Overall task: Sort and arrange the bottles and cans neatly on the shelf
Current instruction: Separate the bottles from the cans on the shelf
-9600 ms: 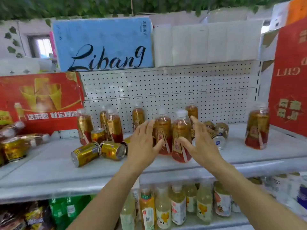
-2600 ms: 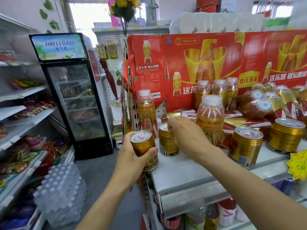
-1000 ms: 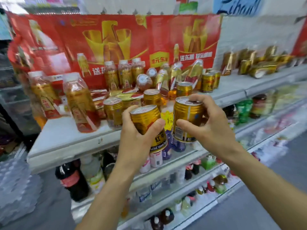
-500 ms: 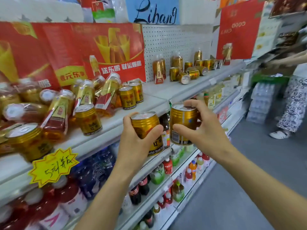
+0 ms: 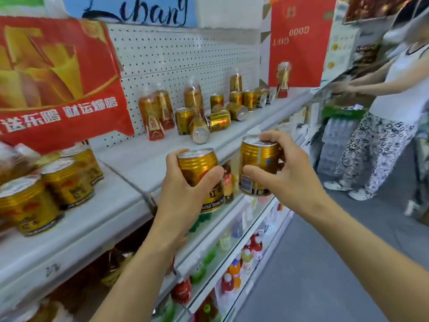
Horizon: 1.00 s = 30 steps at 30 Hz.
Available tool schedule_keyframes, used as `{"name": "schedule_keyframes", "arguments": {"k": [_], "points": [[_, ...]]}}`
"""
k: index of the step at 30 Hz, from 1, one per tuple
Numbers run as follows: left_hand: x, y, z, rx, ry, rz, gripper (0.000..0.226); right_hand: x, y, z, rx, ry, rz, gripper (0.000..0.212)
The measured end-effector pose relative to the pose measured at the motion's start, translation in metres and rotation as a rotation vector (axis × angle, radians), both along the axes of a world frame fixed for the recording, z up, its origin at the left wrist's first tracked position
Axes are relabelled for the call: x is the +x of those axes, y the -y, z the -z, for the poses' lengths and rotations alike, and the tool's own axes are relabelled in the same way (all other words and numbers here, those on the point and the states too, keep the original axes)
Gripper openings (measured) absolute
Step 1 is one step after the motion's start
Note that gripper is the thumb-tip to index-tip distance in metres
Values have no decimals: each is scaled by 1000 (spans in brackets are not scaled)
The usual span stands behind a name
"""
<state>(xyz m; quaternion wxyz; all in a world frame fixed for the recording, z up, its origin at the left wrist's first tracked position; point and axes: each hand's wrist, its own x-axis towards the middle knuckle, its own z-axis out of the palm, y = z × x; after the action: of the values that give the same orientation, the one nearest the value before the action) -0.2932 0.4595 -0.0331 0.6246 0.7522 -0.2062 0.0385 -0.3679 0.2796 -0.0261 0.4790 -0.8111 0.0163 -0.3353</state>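
Two gold cans sit upright in front of the white shelf point(image 5: 144, 163): the left can point(image 5: 199, 173), lettered "Bull Vitamin", is wrapped by the left hand point(image 5: 183, 194) fingers; the right can point(image 5: 257, 166) is pinched by the right hand point(image 5: 287, 180). More gold cans point(image 5: 216, 122) and bottles point(image 5: 153, 117) stand beyond, beneath a blue "Libang" sign point(image 5: 139, 10)

Bare forearms, no sleeves, unadorned
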Motion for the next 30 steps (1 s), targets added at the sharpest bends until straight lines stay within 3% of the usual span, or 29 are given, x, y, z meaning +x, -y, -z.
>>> {"name": "schedule_keyframes", "arguments": {"k": [12, 16, 30], "points": [[65, 240, -1, -76, -8, -141, 72, 92, 256, -11, -80, -8, -148, 55], [80, 317, -9, -85, -31, -183, 62, 123, 333, -24, -118, -24, -212, 55], [226, 464, -19, 11, 47, -337, 63, 292, 490, -20, -117, -24, -349, 54]]}}
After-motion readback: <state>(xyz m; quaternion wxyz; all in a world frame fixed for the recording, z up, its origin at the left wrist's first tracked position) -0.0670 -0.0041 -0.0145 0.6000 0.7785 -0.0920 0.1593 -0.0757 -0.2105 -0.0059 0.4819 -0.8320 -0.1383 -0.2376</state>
